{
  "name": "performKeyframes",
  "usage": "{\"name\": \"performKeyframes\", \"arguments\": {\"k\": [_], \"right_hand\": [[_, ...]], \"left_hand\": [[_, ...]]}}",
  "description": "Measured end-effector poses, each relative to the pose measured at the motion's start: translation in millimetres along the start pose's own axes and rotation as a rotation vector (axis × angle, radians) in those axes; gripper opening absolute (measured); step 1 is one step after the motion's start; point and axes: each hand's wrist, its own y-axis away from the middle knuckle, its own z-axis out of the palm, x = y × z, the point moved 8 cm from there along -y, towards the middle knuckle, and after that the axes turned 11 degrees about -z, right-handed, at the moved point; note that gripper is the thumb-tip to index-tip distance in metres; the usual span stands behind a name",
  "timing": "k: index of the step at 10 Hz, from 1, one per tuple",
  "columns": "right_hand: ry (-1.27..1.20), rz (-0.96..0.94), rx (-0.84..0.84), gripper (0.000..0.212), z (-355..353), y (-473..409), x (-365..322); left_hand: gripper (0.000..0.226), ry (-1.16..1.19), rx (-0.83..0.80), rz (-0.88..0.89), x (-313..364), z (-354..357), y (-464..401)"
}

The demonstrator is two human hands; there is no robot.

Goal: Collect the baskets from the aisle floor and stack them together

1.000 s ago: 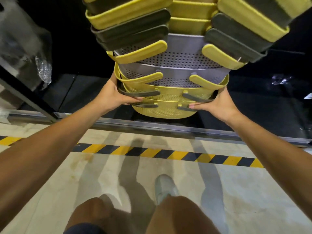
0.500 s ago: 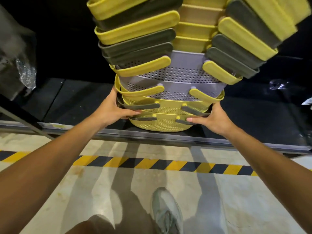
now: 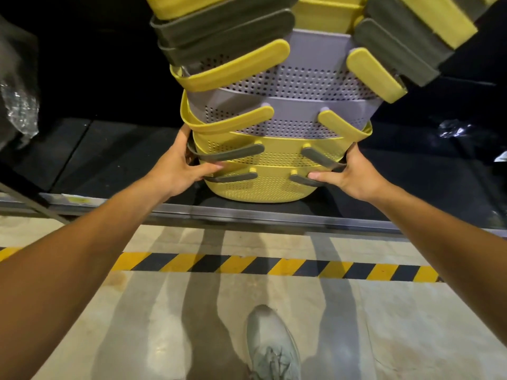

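Note:
A tall stack of nested perforated baskets (image 3: 277, 157), yellow and grey with yellow and dark grey handles, rises out of the top of the view. Its lowest yellow basket (image 3: 260, 189) sits on or just above a dark shelf board (image 3: 109, 154); I cannot tell which. My left hand (image 3: 178, 165) grips the left side of the lowest baskets, thumb on a dark handle. My right hand (image 3: 354, 171) grips the right side the same way.
A metal shelf rail (image 3: 274, 215) runs across in front of the stack. Black-and-yellow hazard tape (image 3: 274, 266) crosses the concrete floor. My grey shoe (image 3: 271, 346) stands below. Crumpled clear plastic (image 3: 19, 111) hangs at the left; more plastic (image 3: 452, 128) lies at the right.
The stack has come lower, down towards the dark shelf board, with both hands still gripping its base. My foot has stepped forward and my knees have left the view.

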Motion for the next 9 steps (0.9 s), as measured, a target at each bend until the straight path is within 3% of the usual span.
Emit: {"name": "performKeyframes", "arguments": {"k": [4,7,9], "right_hand": [[0.018,0.045,-0.015,0.12,5,7,-3],[0.071,0.076,-0.035,0.108,1,-2,7],[0.214,0.206,-0.302,0.108,-6,12,-16]], "left_hand": [[0.092,-0.054,-0.006,-0.014,1,4,-4],[0.094,-0.032,-0.035,-0.02,-5,10,-8],[0.082,-0.15,0.159,-0.004,9,-12,29]]}}
